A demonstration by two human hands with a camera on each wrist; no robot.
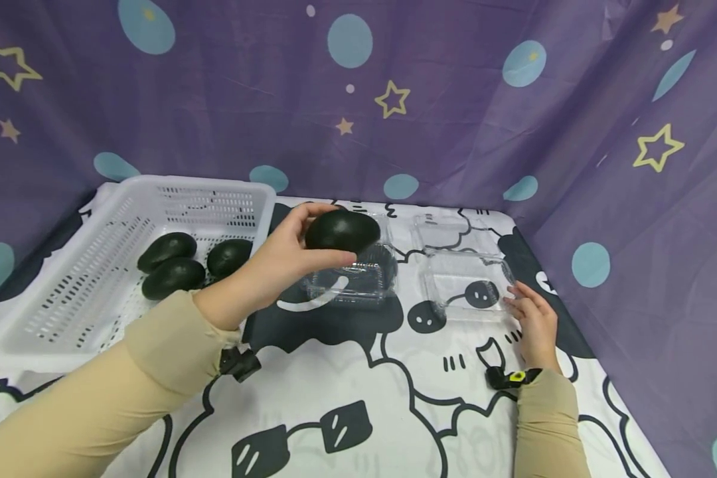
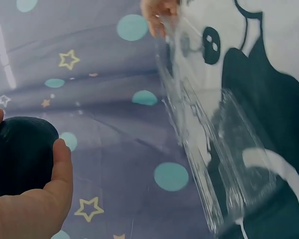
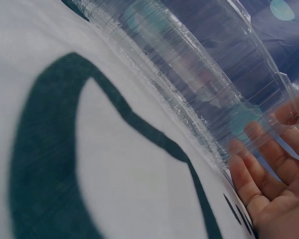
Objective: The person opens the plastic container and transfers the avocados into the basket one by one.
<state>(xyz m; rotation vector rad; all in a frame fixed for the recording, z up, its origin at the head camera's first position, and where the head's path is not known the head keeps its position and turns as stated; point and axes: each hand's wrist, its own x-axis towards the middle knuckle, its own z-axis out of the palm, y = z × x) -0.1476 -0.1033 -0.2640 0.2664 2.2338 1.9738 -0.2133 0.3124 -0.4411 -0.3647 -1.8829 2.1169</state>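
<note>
A dark green avocado [image 1: 343,231] is in my left hand [image 1: 275,262], raised above the table with fingers and thumb around it. In the left wrist view the same avocado [image 2: 22,154] shows between thumb and fingers. My right hand [image 1: 534,323] is at the right edge of a clear plastic clamshell box [image 1: 469,282], whose lid [image 1: 454,236] lies folded back. The right wrist view has the fingers [image 3: 259,181] at the box's outer wall and a digit by its rim. Below the held avocado stands another clear clamshell box [image 1: 352,282].
A white perforated basket [image 1: 42,318] stands at the left with three more avocados [image 1: 173,277] inside. The table wears a black-and-white cartoon cloth [image 1: 334,378]. A purple patterned curtain [image 1: 287,99] hangs behind it and on the right.
</note>
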